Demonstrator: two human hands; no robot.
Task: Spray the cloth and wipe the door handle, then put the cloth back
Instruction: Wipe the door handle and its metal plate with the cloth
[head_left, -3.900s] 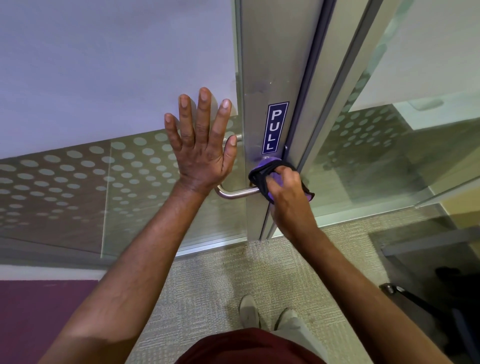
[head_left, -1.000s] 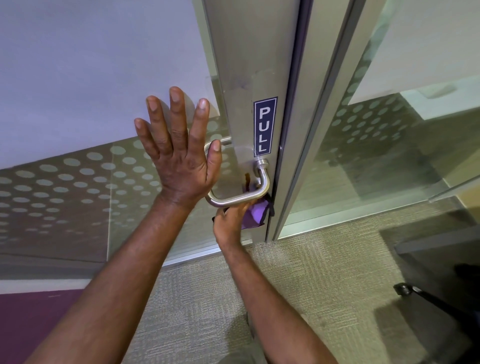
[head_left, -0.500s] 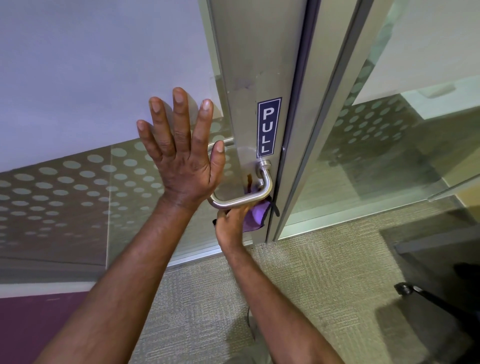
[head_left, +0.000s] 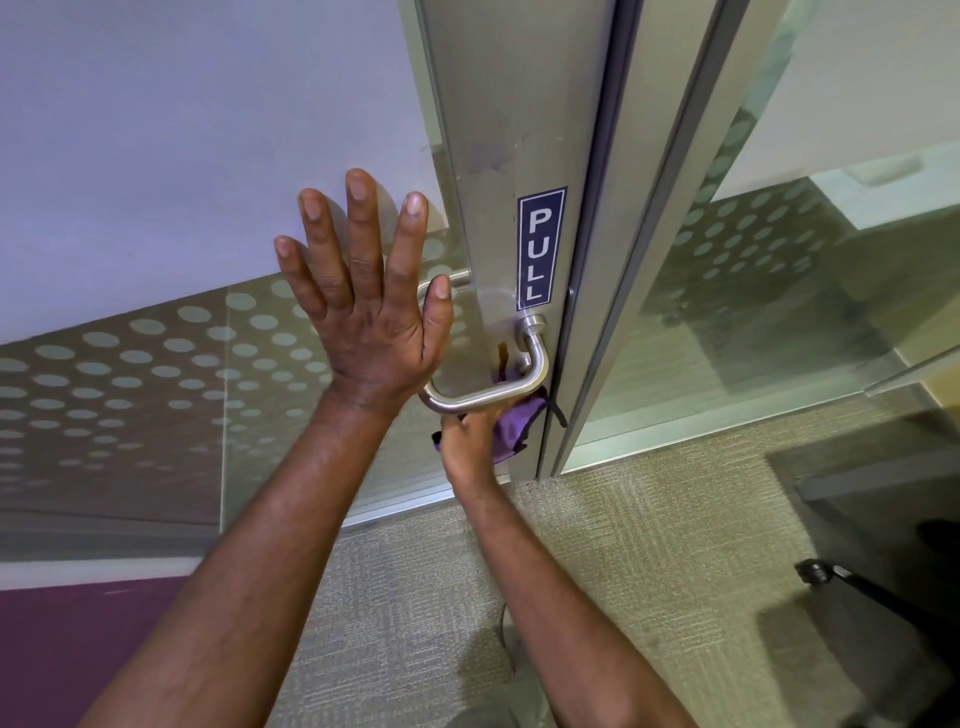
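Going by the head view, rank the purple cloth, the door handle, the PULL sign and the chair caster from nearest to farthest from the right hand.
1. purple cloth: gripped in the right hand, under the handle.
2. door handle: just above the hand, the cloth pressed to its underside.
3. PULL sign: higher on the door frame.
4. chair caster: low on the carpet, far right.

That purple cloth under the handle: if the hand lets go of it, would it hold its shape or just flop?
The purple cloth looks bunched and creased in the right hand, so it is probably soft and floppy. A loose dark edge trails beside it, suggesting it would drape. Released, it would likely drop off the door handle.
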